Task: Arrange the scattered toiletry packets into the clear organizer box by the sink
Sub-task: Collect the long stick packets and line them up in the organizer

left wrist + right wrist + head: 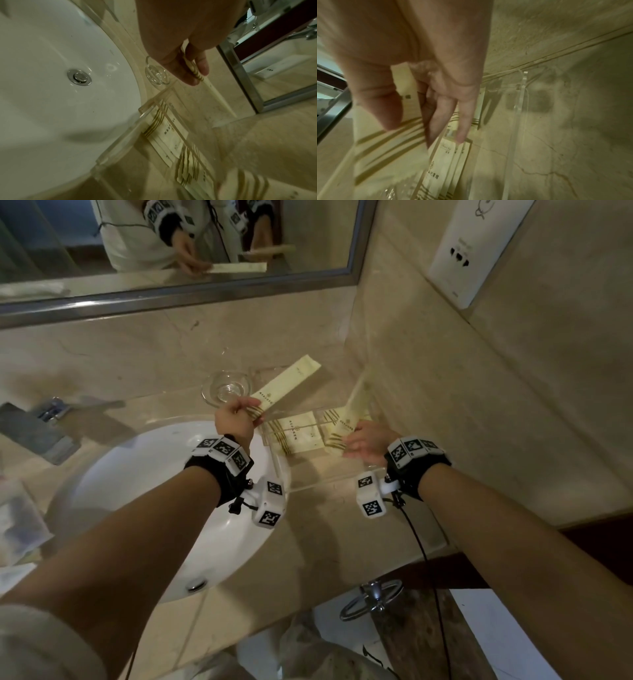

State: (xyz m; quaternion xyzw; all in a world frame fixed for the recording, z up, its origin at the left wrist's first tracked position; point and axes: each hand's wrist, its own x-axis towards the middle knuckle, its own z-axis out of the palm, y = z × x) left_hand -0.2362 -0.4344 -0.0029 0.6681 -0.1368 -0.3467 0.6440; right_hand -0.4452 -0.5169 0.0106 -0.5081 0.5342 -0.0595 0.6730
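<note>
Head view: your left hand (235,419) pinches a long cream packet (288,386) pointing toward 1 o'clock over the clear organizer box (320,486). Your right hand (367,442) grips another packet (346,428) inside it, 3 o'clock of the sink (144,474).

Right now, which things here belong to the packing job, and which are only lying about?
Job: long packet in left hand; packet in right hand; packets in clear organizer box.
Lying about: glass dish, sink, mirror.

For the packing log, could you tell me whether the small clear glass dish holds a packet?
No, the small clear glass dish sits empty beside the white sink.
</note>
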